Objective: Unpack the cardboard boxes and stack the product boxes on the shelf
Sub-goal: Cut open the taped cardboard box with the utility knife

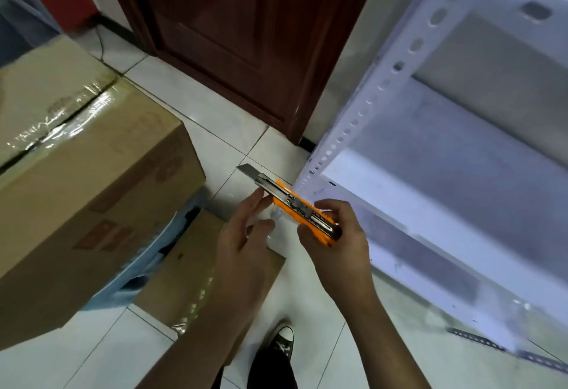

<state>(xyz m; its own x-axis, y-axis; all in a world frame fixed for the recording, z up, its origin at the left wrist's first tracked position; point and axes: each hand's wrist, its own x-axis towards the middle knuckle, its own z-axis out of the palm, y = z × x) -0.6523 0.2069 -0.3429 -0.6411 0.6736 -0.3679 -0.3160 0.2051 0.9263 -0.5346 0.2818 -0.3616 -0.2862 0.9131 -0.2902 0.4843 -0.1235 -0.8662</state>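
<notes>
My right hand [335, 235] grips the rear of an orange utility knife [292, 201], whose blade sticks out toward the upper left. My left hand [246, 228] hovers beside the knife with relaxed fingers, its fingertips close to or touching the orange body. A large taped cardboard box [92, 173] sits at the left. A smaller taped cardboard box [190, 278] lies lower, under my left forearm. The white metal shelf [445, 179] stands at the right with bare boards.
A dark brown door [246, 35] is straight ahead. Pale floor tiles [227, 139] lie between the boxes and the shelf. A blue item [147, 253] shows between the two boxes. My black sneaker [281, 342] is at the bottom.
</notes>
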